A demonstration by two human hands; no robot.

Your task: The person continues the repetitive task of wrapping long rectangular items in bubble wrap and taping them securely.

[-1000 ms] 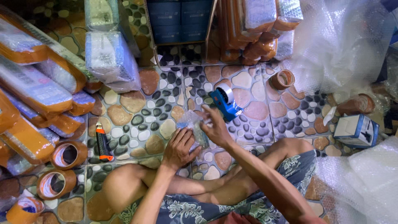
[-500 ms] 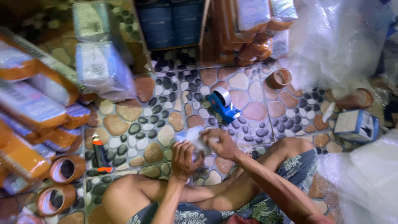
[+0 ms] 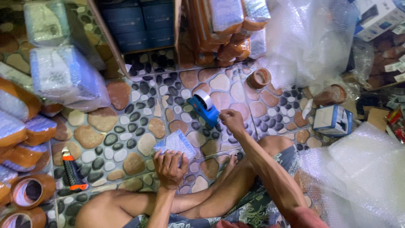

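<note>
Head view: left hand (image 3: 169, 168) grips bubble-wrapped packet (image 3: 176, 145). Blue tape dispenser (image 3: 203, 107) just left of right hand (image 3: 231, 121); fingers pinched, probably on tape end. Right hand nearer.

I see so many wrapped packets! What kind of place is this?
Probably a home packing spot for parcels: bubble-wrapped packets stacked on the pebble-tile floor, tape rolls, and a blue tape dispenser.

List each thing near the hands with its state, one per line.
left hand: gripping the bubble-wrapped packet
right hand: fingers at the blue tape dispenser, which rests on the floor
utility knife: lying flat, untouched
brown tape roll: lying flat, untouched
small box: closed
</note>
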